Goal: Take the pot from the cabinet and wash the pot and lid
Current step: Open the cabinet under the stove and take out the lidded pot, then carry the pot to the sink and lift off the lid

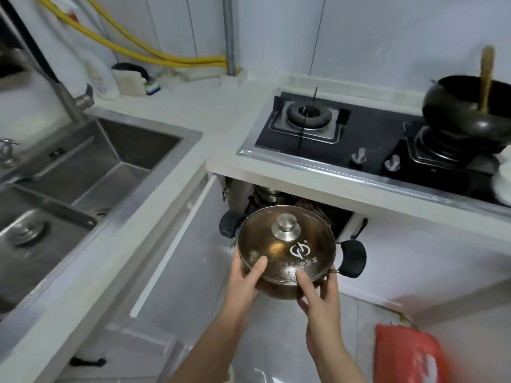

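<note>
From the head camera, both hands hold a stainless steel pot [287, 283] in the air in front of the open cabinet [290, 205] below the gas stove [359, 139]. The lid [286, 248] sits on the pot, its round metal knob [286, 226] upright and a printed logo on its near side. The left hand [246, 275] grips the pot's left side, thumb pressed on the lid's edge and fingers curled under the rim. The right hand [318, 291] grips the near right side, thumb laid on the lid near the printed characters and fingers wrapped below. The pot's two black side handles [352, 258] stick out left and right, free of either hand. Inside the cabinet, behind the pot, more cookware shows dimly; what it is cannot be told. The white cabinet door [177, 258] stands swung open to the left. On the table [210, 111] to the left lies a double stainless sink [83, 167] with a faucet [69, 100]; a white bottle [101, 78] and a sponge [132, 81] stand by the wall. A black wok [467, 111] with a wooden utensil [486, 76] in it rests on the stove's right burner. An orange-red bag [409, 355] lies at the lower right.
</note>
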`<act>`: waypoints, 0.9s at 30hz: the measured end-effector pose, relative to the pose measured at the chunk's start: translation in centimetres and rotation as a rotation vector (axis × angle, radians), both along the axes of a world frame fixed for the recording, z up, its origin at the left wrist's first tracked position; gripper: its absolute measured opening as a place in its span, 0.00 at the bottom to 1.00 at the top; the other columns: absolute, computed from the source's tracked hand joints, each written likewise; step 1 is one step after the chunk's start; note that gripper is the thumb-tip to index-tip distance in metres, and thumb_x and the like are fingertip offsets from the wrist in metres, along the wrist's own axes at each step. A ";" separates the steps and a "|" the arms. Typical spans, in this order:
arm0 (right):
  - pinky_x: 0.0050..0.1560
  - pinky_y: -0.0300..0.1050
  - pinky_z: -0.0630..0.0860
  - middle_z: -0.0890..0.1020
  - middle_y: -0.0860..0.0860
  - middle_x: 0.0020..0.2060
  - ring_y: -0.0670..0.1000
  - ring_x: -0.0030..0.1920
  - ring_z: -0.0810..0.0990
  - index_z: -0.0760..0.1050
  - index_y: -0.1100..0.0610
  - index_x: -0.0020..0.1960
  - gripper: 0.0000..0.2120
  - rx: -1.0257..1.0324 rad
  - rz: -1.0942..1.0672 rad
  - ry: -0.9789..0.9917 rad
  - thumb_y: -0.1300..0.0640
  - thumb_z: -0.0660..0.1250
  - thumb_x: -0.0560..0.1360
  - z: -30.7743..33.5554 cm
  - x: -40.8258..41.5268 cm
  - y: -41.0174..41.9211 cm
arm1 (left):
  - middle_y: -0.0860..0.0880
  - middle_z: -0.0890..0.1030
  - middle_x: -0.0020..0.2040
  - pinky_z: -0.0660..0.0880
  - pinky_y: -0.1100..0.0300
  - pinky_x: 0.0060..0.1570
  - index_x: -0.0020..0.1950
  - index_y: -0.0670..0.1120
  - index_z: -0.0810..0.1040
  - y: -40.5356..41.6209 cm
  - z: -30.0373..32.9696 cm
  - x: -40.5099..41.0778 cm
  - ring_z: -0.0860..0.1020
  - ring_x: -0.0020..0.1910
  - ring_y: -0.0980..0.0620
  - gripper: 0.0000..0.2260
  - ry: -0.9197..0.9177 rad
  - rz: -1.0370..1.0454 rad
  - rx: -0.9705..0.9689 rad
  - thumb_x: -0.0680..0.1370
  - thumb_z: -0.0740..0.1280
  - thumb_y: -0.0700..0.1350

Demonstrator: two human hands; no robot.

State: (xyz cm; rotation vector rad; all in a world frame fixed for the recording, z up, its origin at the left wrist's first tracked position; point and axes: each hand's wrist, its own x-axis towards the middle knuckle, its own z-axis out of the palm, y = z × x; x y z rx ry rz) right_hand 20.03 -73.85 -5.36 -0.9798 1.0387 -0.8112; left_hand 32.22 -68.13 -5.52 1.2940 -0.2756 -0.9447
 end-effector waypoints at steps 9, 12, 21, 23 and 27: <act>0.67 0.59 0.70 0.76 0.45 0.64 0.50 0.65 0.74 0.66 0.38 0.67 0.32 -0.114 0.160 -0.123 0.50 0.75 0.68 13.2 5.6 0.6 | 0.53 0.77 0.64 0.77 0.54 0.54 0.65 0.68 0.67 2.6 14.1 4.6 0.76 0.63 0.47 0.31 -0.055 0.149 -0.109 0.66 0.74 0.52; 0.68 0.59 0.69 0.75 0.44 0.65 0.49 0.66 0.73 0.65 0.37 0.68 0.33 -0.140 0.229 -0.162 0.49 0.75 0.67 16.5 9.5 0.6 | 0.53 0.78 0.63 0.78 0.51 0.53 0.65 0.66 0.69 3.3 17.0 8.3 0.77 0.62 0.48 0.30 -0.093 0.196 -0.156 0.66 0.74 0.52; 0.67 0.56 0.71 0.78 0.44 0.62 0.48 0.63 0.75 0.66 0.37 0.67 0.31 -0.118 0.413 -0.244 0.53 0.74 0.69 19.2 22.1 1.3 | 0.60 0.82 0.56 0.77 0.55 0.50 0.62 0.67 0.71 5.8 19.4 19.3 0.79 0.60 0.50 0.23 -0.133 0.365 -0.197 0.74 0.70 0.43; 0.67 0.57 0.71 0.77 0.46 0.63 0.49 0.64 0.75 0.66 0.39 0.68 0.31 -0.093 0.439 -0.256 0.55 0.74 0.69 18.8 24.5 1.4 | 0.59 0.81 0.57 0.77 0.51 0.54 0.62 0.66 0.71 6.3 19.1 21.4 0.78 0.62 0.48 0.24 -0.113 0.402 -0.187 0.74 0.70 0.42; 0.67 0.58 0.71 0.76 0.49 0.64 0.50 0.64 0.75 0.65 0.43 0.70 0.31 -0.034 0.508 -0.276 0.59 0.72 0.71 18.0 28.7 1.0 | 0.51 0.80 0.60 0.81 0.56 0.44 0.65 0.60 0.70 6.6 19.2 24.3 0.82 0.55 0.51 0.24 -0.107 0.437 -0.210 0.75 0.68 0.38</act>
